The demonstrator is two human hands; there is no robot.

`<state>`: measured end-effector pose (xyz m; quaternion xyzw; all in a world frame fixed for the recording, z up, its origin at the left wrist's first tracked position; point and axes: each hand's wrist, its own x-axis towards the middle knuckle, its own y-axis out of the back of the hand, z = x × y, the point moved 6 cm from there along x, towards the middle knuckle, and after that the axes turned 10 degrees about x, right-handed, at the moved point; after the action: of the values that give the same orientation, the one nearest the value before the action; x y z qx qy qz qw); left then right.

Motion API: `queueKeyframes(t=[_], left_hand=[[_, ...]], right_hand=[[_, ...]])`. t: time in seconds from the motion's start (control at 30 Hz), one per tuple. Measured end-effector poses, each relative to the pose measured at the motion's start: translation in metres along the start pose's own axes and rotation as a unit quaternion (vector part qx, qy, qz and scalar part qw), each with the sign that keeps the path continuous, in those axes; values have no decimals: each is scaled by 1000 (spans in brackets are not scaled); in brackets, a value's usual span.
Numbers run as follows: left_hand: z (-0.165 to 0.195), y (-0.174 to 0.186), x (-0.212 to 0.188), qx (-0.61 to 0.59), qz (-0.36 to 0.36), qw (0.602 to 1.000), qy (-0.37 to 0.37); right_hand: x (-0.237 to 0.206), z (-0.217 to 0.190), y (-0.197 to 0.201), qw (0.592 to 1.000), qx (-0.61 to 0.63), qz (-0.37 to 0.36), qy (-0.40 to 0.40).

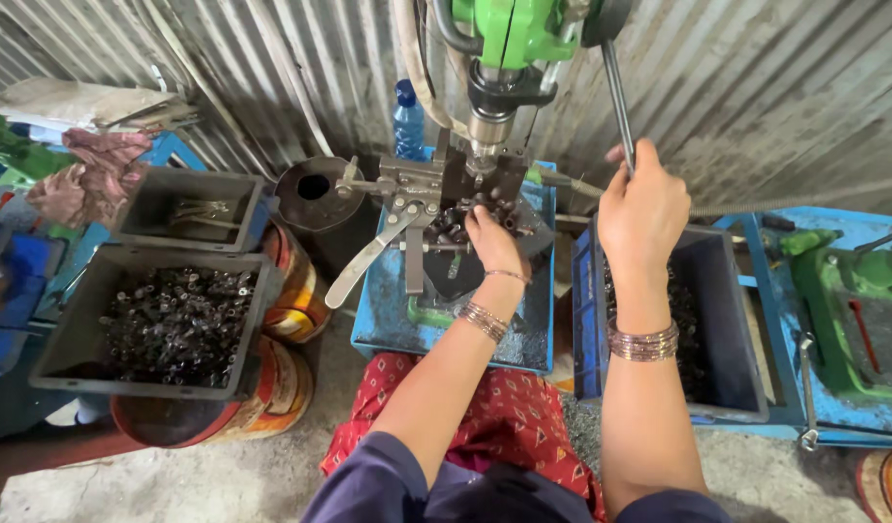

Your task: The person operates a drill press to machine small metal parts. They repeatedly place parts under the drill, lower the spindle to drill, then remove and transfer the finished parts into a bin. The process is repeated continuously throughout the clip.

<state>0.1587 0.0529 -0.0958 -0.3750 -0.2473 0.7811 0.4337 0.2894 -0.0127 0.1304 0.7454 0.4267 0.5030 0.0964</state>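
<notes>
Under one green drill press [509,39], right hand [642,208] grips its lever [615,92]; left hand [491,242] pinches parts [455,225].

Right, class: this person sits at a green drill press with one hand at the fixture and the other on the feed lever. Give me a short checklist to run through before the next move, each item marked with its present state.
1. Right hand grips the feed lever: ok.
2. Left hand clear of the spindle: not ok, its fingers rest at the fixture directly under it.
3. Small part seated in the fixture: cannot tell, the hand hides it.
4. Bangles away from moving parts: cannot tell.
5. Stock within reach: ok, the grey bin of small metal pieces sits beside the blue table.
</notes>
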Motion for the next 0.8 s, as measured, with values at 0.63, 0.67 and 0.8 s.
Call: queueKeyframes(t=[0.63, 0.67, 0.8], left_hand=[[54, 25, -67, 243, -162, 956, -13], [93, 35, -78, 338, -152, 907, -198], [209, 70, -83, 569, 35, 599, -563]], right_hand=[[3, 5, -5, 1000, 8, -9, -12], [3, 5, -5, 1000, 8, -9, -12], [2, 5, -6, 1000, 1, 1, -12]])
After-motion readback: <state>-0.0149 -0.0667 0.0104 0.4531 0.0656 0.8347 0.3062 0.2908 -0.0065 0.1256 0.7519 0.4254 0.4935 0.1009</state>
